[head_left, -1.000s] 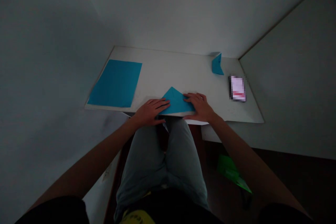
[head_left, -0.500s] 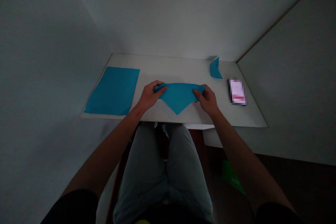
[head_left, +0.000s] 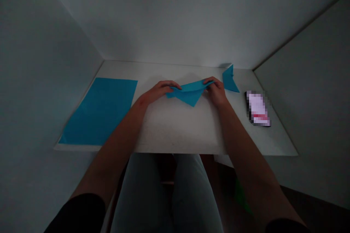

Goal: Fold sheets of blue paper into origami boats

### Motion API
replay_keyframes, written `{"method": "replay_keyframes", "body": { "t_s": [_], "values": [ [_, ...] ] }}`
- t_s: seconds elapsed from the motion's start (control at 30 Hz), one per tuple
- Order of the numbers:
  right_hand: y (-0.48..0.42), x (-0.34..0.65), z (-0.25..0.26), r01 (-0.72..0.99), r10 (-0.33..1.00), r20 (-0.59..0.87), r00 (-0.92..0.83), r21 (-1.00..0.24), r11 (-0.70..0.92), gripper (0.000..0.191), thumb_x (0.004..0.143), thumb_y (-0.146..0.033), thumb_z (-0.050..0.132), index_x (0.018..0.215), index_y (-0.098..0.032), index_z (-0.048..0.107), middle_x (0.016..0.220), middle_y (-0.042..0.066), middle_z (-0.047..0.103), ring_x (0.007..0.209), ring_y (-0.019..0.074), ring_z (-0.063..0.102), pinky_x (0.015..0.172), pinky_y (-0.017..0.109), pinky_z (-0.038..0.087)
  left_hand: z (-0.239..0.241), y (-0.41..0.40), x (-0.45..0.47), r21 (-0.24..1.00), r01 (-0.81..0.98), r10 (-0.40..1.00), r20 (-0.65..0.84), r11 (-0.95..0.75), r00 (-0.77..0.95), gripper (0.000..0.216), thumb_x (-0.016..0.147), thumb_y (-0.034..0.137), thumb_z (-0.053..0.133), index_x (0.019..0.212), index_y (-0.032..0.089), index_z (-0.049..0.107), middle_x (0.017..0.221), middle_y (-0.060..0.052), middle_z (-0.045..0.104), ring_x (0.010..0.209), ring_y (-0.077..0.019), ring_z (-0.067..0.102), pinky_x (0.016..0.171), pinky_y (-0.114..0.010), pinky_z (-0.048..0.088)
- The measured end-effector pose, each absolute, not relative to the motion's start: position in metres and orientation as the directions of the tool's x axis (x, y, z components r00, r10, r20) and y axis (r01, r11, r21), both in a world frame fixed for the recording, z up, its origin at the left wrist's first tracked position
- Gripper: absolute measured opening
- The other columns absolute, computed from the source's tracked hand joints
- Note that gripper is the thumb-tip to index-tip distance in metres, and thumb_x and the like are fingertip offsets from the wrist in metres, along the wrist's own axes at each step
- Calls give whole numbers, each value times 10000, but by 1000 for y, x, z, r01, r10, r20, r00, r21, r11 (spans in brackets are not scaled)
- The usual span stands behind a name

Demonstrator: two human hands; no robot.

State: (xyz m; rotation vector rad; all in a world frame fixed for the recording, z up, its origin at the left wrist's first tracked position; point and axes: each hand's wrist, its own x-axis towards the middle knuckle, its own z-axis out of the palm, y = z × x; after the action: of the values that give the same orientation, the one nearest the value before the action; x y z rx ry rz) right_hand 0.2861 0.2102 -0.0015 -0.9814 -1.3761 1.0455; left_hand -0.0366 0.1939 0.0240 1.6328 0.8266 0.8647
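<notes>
The left hand (head_left: 158, 93) and right hand (head_left: 217, 91) pinch the folded blue paper (head_left: 188, 95) at its top corners (point toward the person), now farther back over the tabletop (head_left: 177, 133) and less spread than before.

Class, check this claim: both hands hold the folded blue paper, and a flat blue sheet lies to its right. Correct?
No. The head view shows the flat blue sheet to the left of the folded blue paper; the left hand and right hand do hold it.
</notes>
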Motion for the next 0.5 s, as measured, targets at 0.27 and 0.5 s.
{"method": "replay_keyframes", "body": {
  "t_s": [0.27, 0.5],
  "values": [
    [195, 268, 7, 53, 840, 240, -486, -952, 303, 169, 938, -413, 819, 908, -247, 810, 1024, 47, 798, 950, 204, 713, 912, 368, 582, 37, 171, -24, 939, 292, 797, -34, -181, 603, 409, 944, 583, 829, 1124, 216, 808, 954, -47, 777, 822, -178, 705, 765, -303, 561],
    [193, 261, 8, -103, 905, 212, -368, -977, 187, 334, 958, -575, 793, 1112, -279, 774, 917, 10, 702, 800, 188, 667, 727, 330, 607, 29, 165, -8, 941, 273, 879, 51, -202, 474, 323, 918, 402, 842, 1178, 226, 765, 1103, -39, 761, 756, -109, 669, 671, -236, 518]
  ]
}}
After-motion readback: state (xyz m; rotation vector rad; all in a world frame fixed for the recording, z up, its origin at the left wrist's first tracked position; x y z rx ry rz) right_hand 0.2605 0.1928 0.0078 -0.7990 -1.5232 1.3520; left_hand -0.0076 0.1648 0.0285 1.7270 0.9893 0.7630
